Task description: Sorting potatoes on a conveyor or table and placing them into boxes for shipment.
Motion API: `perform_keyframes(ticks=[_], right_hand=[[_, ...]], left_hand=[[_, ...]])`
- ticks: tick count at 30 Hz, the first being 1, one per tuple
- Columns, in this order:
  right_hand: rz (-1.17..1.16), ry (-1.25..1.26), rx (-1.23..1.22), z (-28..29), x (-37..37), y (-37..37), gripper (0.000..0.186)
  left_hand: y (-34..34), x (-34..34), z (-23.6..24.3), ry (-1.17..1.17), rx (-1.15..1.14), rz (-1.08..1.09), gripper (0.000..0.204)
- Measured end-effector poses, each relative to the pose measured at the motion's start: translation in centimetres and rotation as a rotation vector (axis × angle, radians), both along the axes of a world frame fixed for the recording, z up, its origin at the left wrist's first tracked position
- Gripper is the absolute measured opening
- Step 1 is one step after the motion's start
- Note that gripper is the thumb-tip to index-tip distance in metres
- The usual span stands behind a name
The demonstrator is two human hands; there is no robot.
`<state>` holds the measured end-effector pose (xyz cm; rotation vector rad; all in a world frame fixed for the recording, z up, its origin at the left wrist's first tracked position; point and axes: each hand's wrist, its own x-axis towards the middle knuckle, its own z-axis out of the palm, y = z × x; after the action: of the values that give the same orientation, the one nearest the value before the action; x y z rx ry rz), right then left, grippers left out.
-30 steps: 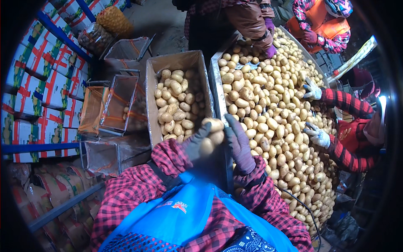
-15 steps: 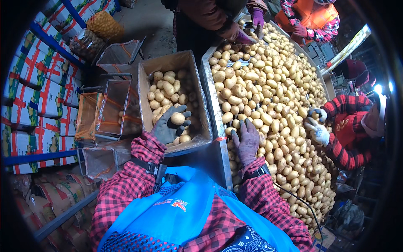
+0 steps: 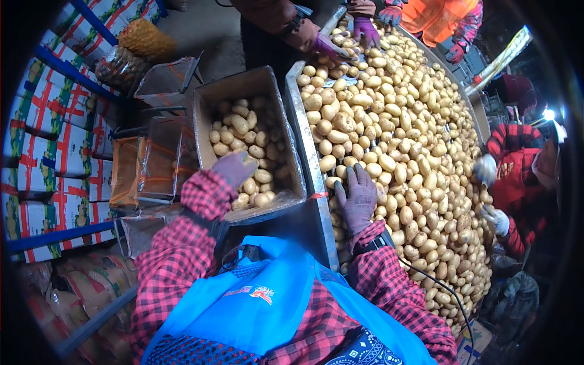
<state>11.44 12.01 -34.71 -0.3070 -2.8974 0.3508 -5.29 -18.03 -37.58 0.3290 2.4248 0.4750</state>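
My left hand [image 3: 233, 170], in a purple-grey glove, is turned back-up over the near left part of an open cardboard box [image 3: 296, 164] with a plastic liner. Its fingers are curled and partly hidden, with a pale potato [image 3: 248, 158] showing at them. Below and beyond it lie several loose potatoes [image 3: 239, 125] in the box. My right hand [image 3: 360, 198], gloved alike, rests with spread fingers on the heap of potatoes [image 3: 420, 182] just inside the metal rim of the sorting table [image 3: 313, 164].
A co-worker's purple-gloved hands [image 3: 331, 47] work at the table's far end. Another's white-gloved hand [image 3: 496, 220] is at the right side. Wire frames with bags [image 3: 161, 158] stand left of the box, stacked cartons [image 3: 36, 158] beyond. A black cable [image 3: 441, 291] crosses the heap.
My left hand has turned from palm-up with a potato to back-up, shifting slightly left over the box. My right hand stays on the heap. The right-hand co-worker's hands have moved apart.
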Motion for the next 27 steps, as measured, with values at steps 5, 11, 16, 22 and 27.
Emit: perform_keyframes(ticks=[5,11,16,22,27], right_hand=[[-0.026,0.036,-0.002,-0.3,-0.4,-0.1,0.046],[-0.026,0.005,-0.034,0.8,-1.0,-0.4,0.045],[-0.037,0.027,-0.016,-0.2,-0.3,0.1,0.046],[-0.028,0.065,-0.021,-0.6,-0.1,0.4,0.044],[0.002,0.045,0.015,-0.8,-0.4,0.1,0.045]], left_hand=[[3.3,-5.0,-6.0,0.099,-0.315,0.017,0.052],[0.7,-5.7,-9.4,0.204,-0.323,0.047,0.053],[-0.7,-1.7,-3.1,-0.447,1.118,0.728,0.042],[2.3,3.2,3.3,-1.197,2.118,0.658,0.060],[1.5,3.8,3.8,-1.438,2.193,0.628,0.069]])
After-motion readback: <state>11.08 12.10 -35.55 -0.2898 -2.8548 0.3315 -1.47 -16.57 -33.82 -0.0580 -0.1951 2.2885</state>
